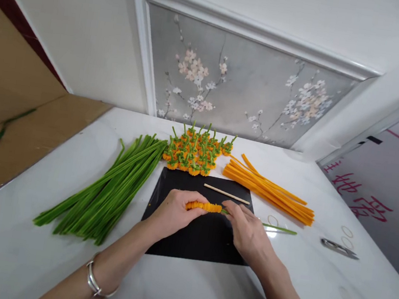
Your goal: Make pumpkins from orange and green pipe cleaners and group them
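Above a black mat, my left hand pinches the left end of an orange coil of fuzzy stem. A green fuzzy stem comes out of the coil's right end. My right hand has its fingers closed on that stem, close beside the coil, and the stem's free end points right past the hand. Just behind the hands, a thin wooden stick lies on the mat.
Small orange pieces with green tops stand behind the mat. Green stems are piled left, orange stems right. Snips and clear rings lie far right. A cardboard box borders the left side.
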### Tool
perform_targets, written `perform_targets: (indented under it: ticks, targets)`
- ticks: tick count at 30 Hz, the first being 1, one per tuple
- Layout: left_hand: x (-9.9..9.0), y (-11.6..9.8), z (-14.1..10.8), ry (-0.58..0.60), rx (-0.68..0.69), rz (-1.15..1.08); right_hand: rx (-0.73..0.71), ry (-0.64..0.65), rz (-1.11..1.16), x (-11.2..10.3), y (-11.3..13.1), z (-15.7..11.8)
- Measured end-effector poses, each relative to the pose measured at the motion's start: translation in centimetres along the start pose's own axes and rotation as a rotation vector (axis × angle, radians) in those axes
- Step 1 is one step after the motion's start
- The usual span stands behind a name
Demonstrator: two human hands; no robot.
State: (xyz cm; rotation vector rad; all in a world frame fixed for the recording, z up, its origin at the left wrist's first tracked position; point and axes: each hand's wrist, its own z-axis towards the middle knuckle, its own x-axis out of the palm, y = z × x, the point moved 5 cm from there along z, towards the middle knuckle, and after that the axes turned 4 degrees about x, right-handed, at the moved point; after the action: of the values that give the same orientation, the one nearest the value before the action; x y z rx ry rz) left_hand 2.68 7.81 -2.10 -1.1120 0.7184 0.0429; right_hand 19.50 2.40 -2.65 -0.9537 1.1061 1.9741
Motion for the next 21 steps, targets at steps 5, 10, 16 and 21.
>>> perform_targets:
  ticks: [5,10,16,21]
  targets:
    - [-0.29,0.04,0.01,-0.006,-0.037,-0.096,-0.037,0.01,0.025,-0.42,-0.19,-0.04]
    - [-0.39,0.4,0.02,-0.017,-0.03,-0.098,-0.036,-0.002,0.023,-0.84,-0.53,-0.06]
    - [-0.06,0.53,0.01,0.01,-0.035,-0.081,-0.064,-0.018,-0.04,-0.64,-0.17,0.02]
    - [-0.03,0.38,0.06,0.03,-0.044,-0.053,-0.06,-0.003,-0.057,-0.57,-0.16,0.03]
